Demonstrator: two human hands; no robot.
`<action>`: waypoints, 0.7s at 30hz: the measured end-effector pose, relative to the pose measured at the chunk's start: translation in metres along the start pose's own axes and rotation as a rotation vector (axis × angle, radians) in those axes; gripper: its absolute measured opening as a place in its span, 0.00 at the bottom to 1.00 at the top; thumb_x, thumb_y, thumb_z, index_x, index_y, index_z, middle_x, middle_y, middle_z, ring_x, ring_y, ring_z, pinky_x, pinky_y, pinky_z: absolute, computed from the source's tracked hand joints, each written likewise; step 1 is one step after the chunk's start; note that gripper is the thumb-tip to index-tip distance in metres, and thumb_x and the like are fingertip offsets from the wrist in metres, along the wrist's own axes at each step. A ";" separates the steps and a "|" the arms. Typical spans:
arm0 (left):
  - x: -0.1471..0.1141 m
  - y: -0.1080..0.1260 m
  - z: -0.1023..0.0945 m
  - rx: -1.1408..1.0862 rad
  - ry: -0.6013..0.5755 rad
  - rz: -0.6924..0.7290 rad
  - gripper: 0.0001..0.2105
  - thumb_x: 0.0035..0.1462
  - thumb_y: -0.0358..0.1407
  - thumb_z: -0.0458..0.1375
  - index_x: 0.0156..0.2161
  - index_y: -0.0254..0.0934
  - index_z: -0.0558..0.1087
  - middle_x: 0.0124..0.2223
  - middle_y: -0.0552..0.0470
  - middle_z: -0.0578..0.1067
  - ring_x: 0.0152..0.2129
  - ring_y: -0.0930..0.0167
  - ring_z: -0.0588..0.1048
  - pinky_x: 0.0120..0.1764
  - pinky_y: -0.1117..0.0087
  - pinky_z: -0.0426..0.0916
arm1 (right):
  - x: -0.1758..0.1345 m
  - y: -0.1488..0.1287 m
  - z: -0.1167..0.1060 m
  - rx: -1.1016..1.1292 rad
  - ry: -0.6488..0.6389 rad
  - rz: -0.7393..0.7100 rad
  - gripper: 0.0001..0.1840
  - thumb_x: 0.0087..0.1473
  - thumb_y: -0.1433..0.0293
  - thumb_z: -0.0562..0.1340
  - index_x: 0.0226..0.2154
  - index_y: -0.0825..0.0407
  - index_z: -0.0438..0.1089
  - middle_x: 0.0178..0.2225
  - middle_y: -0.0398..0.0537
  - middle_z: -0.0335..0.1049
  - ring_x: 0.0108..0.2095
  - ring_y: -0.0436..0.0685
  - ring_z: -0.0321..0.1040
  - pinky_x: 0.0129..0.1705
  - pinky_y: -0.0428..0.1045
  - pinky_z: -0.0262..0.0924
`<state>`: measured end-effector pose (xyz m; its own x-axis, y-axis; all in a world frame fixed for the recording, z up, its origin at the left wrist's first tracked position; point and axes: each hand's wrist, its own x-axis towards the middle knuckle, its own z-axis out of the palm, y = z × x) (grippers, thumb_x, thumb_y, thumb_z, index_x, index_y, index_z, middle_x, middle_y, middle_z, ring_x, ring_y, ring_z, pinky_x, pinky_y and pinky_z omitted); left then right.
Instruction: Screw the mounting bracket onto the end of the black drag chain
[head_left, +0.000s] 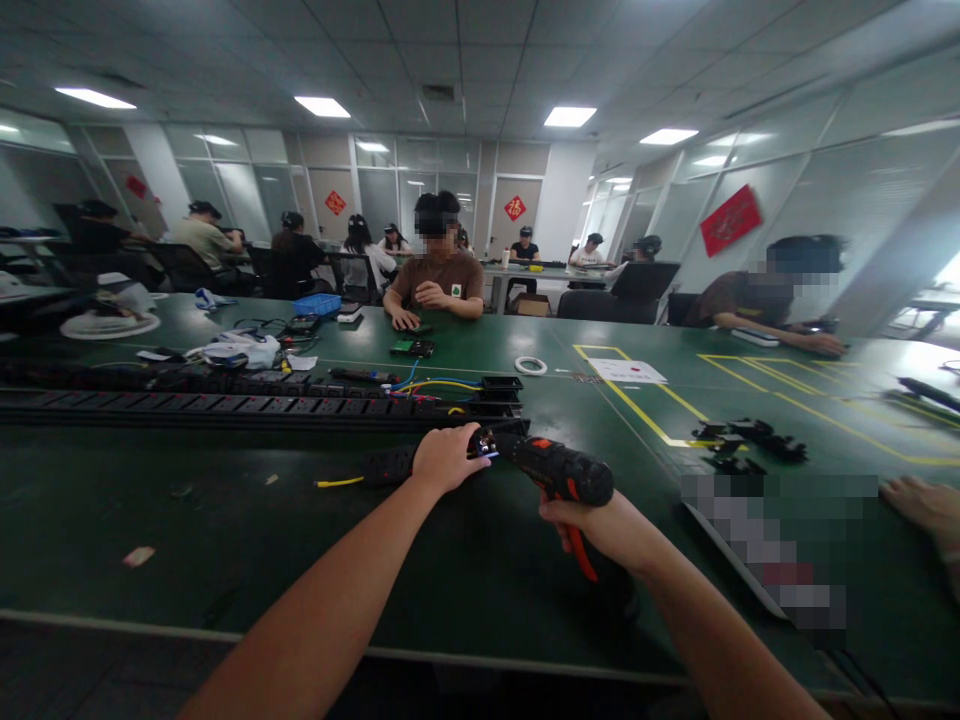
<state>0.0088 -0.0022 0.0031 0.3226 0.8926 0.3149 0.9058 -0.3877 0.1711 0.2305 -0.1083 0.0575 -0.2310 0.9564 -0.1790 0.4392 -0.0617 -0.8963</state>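
Note:
My right hand [581,520] is wrapped round the grip of a black and orange cordless drill [559,468], whose nose points left. The nose meets the lit open end of a black socket strip piece [386,465]. Over that piece lies my left hand [448,458], closed round it near the open end, with the thumb toward the drill. Shiny metal shows inside the end, but the bit's exact contact is too small to tell. From the other end of the piece runs a yellow wire [339,483].
Long black socket strips [247,408] lie just behind my hands, with coloured wires [435,385] at their right end. Black brackets [750,440] and a white tape roll [530,366] lie farther right. A co-worker's hand [922,510] rests at the right edge; another person sits opposite.

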 end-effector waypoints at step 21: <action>0.000 0.001 -0.003 -0.001 -0.028 -0.013 0.32 0.53 0.57 0.56 0.59 0.45 0.62 0.51 0.46 0.75 0.47 0.60 0.73 0.48 0.61 0.62 | 0.001 0.000 -0.002 0.084 0.004 0.025 0.09 0.44 0.69 0.63 0.32 0.52 0.68 0.18 0.37 0.64 0.19 0.52 0.65 0.23 0.47 0.61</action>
<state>0.0093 -0.0033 0.0058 0.3182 0.9038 0.2861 0.9099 -0.3759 0.1756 0.2318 -0.1072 0.0580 -0.2176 0.9552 -0.2004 0.3700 -0.1093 -0.9226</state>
